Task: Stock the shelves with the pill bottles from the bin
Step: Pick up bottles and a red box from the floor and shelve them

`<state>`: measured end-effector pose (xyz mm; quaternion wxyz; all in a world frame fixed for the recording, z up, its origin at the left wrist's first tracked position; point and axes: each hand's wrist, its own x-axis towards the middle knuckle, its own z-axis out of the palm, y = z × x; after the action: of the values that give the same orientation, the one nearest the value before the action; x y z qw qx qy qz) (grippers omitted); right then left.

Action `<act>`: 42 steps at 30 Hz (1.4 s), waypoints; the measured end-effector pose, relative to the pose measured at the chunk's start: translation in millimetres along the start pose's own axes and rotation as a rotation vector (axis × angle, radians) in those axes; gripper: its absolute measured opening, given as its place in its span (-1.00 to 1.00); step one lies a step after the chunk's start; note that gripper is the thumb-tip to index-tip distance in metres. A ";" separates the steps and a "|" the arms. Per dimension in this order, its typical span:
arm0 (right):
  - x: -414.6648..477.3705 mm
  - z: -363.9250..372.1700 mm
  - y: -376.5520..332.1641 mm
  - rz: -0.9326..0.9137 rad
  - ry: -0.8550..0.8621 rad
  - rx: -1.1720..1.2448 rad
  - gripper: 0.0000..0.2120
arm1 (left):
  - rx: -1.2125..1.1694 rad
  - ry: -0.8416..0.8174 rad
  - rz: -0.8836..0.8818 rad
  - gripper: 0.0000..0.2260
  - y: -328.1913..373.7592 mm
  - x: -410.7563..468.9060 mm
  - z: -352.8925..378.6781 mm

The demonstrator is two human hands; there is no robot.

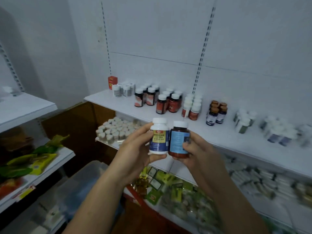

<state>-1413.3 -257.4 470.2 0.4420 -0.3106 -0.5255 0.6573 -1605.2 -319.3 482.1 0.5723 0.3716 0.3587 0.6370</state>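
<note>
Forearms (pixel 101 191) rise from the bottom edge to mid-frame. At lower left lies a clear bin (pixel 81 183). The left hand (pixel 135 147) has its grip curled round an upright white bottle (pixel 159 137). Touching it on the right, a brown bottle (pixel 179 141) sits in the right hand's (pixel 200 154) closed grip. Behind, a white shelf (pixel 219 132) carries grouped bottles (pixel 168 102).

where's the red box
In the head view, the red box stands at the back left end of the top shelf, just behind the white bottles.
</note>
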 end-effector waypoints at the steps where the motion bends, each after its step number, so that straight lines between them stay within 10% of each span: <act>1: -6.8 -22.7 -7.0 -0.007 0.032 0.004 -0.59 | -0.006 -0.013 -0.014 -0.66 -9.9 7.9 20.9; 20: -173.8 -379.8 -95.3 -0.165 0.886 0.051 -0.62 | -0.002 -0.536 -0.352 -0.67 -242.0 119.2 395.4; 42: -265.9 -574.9 -150.9 -0.292 1.416 0.072 -0.55 | -0.066 -0.966 -0.729 -0.69 -398.6 178.3 664.9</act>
<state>-762.4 -250.9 454.6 0.7697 -0.5737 -0.1275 0.2494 -845.4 -85.7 452.0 0.8630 0.4539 0.1425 0.1699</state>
